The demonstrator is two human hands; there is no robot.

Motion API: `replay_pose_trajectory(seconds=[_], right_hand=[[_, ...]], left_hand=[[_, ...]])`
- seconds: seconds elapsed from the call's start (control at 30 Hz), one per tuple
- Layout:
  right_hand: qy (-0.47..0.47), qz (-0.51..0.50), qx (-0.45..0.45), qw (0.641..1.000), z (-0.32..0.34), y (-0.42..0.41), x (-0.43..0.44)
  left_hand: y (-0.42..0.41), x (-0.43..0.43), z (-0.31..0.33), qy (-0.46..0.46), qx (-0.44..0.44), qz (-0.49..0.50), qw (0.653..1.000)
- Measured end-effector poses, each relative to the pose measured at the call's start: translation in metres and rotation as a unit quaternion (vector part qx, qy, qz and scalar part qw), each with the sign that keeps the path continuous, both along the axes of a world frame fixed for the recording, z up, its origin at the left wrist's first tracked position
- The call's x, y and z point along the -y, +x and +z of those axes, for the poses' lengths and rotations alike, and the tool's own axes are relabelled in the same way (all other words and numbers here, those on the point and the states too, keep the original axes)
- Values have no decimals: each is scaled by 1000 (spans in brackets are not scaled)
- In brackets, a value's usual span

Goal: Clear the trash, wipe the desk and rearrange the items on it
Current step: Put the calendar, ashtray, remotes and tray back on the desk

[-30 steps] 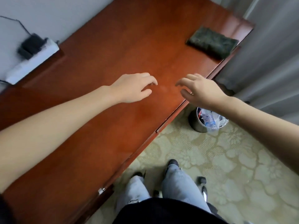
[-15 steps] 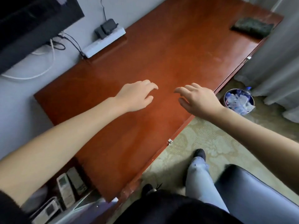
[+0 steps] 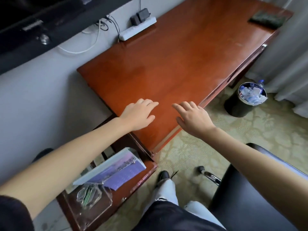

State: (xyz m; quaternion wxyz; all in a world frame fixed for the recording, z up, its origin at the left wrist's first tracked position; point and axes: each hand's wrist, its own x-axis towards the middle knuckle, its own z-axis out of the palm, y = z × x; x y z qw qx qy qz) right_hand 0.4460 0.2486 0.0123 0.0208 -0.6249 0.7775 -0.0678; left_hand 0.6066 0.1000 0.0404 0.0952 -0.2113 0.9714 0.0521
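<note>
1. Compared with half a second ago, both hands sit over the near left end of the counter (image 3: pixel 175 64) instead of its middle, and their fingers are straighter.
2. A lower shelf (image 3: pixel 145 177) now shows below that end, carrying a purple booklet (image 3: pixel 120 170) and a clear dish (image 3: pixel 93 197); before, only its edge showed.
3. The left hand (image 3: pixel 138 114) is released, palm down, fingers stretched over the wood and holding nothing.
4. The right hand (image 3: pixel 194 118) is likewise released, spread above the counter's front edge. Whether either hand touches the surface cannot be told.
5. The dark cloth (image 3: pixel 265 19) lies flat on the far right corner of the counter, well apart from both hands.
6. The waste bin (image 3: pixel 238 104), filled with plastic bottles (image 3: pixel 251 95), stands on the carpet right of the right hand.
</note>
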Motion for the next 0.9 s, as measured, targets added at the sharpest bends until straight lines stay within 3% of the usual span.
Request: replay_pose_trajectory(seconds=[0.23, 0.5, 0.8, 0.9], right_hand=[[17, 24, 26, 999, -20, 88, -52], [71, 35, 65, 995, -60, 185, -104], [105, -38, 127, 986, -137, 263, -96], [125, -74, 151, 978, -177, 304, -84]], left_hand=[[95, -74, -3, -13, -70, 49, 996], [233, -125, -57, 78, 8, 77, 994], [337, -75, -140, 122, 65, 1, 990], [356, -36, -168, 111, 53, 45, 991]])
